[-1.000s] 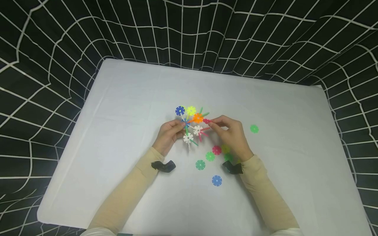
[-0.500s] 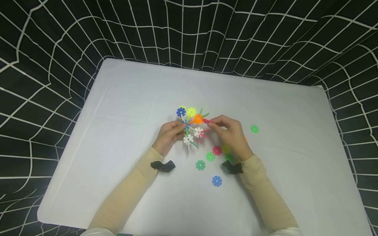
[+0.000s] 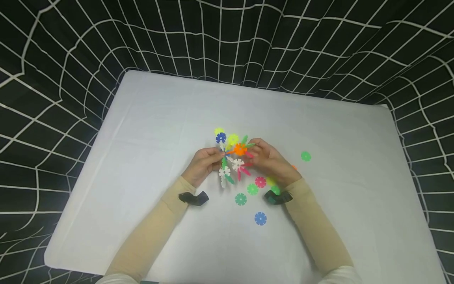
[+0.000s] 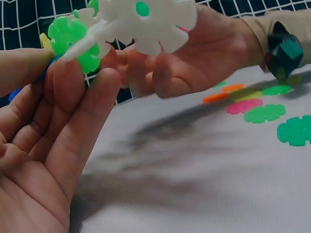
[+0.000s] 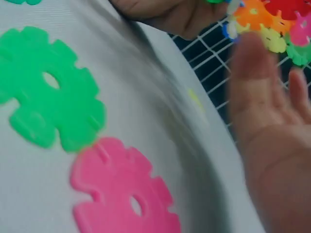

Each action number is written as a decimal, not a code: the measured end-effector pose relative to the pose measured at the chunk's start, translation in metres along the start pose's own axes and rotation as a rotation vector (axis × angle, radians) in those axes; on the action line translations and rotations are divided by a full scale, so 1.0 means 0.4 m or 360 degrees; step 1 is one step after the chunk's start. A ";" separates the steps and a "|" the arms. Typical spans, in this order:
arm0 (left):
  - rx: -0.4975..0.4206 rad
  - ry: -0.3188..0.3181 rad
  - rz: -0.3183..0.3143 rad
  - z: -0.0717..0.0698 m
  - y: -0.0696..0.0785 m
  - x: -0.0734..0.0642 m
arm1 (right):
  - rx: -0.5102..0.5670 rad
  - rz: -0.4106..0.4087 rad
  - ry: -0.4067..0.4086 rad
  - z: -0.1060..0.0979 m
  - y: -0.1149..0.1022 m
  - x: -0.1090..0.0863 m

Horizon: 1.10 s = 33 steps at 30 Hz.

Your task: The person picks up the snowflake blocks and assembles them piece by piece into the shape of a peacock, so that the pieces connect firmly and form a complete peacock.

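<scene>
A cluster of interlocked, notched plastic discs is held above the table; its orange disc (image 3: 240,149), dark blue disc (image 3: 221,137) and white disc (image 3: 238,165) show clearly. My left hand (image 3: 203,163) pinches it by a blue piece on its left side, between thumb and fingers. My right hand (image 3: 272,161) is at the cluster's right side, beside the pink discs. In the right wrist view, the thumb (image 5: 250,73) and fingers of that hand are extended and grip nothing visible. The left wrist view shows a large white disc (image 4: 150,24) and a green disc (image 4: 73,41) above the left fingertips.
Loose discs lie on the white table (image 3: 170,106): a pink disc (image 3: 260,182), a light green disc (image 3: 253,189), a teal disc (image 3: 240,199), a blue disc (image 3: 260,218) and a separate green disc (image 3: 306,156) further right. A grid-patterned black curtain (image 3: 227,39) surrounds the table.
My right hand has let go of the pink disc at the cluster's right side, and its fingers have loosened. The cluster has tilted and shifted slightly toward me, still in my left hand.
</scene>
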<state>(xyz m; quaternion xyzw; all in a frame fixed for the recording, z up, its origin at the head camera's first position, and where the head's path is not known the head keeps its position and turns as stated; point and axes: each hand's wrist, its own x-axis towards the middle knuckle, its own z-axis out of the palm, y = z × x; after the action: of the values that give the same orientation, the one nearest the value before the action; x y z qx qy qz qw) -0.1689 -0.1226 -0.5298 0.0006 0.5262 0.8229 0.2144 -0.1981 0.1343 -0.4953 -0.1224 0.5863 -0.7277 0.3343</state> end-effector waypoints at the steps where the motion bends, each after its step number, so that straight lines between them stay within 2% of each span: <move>1: -0.0003 0.0000 -0.0003 -0.001 0.001 -0.001 | 0.0018 0.0011 -0.0015 -0.001 0.004 0.004; 4: -0.0009 0.0004 0.0008 -0.003 0.001 -0.002 | -0.0053 0.0053 -0.0006 -0.004 0.007 0.007; 9: -0.0004 0.0042 0.0078 0.002 -0.010 0.004 | -0.0293 0.0186 0.0147 -0.009 0.001 -0.005; 12: 0.0104 0.0108 0.0163 0.005 -0.020 0.008 | -0.0394 0.0220 0.0259 -0.007 -0.004 -0.015; 16: 0.0291 0.0201 0.0258 0.013 -0.030 0.011 | -0.0427 0.0216 0.0332 -0.004 -0.008 -0.023; 21: 0.0356 0.0240 0.0285 0.023 -0.031 0.010 | -0.0454 0.0244 0.0330 -0.003 -0.008 -0.030; 30: 0.0340 0.0260 0.0280 0.022 -0.033 0.014 | -0.0443 0.0268 0.0292 0.001 -0.011 -0.038; 33: 0.0357 0.0255 0.0278 0.024 -0.031 0.012 | -0.0487 0.0273 0.0307 0.004 -0.013 -0.039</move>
<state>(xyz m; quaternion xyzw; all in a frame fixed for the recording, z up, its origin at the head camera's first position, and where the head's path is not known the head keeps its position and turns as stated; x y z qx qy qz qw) -0.1668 -0.1081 -0.5374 0.0048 0.6282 0.7719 0.0980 -0.1873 0.1434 -0.4867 -0.0512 0.7276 -0.6073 0.3149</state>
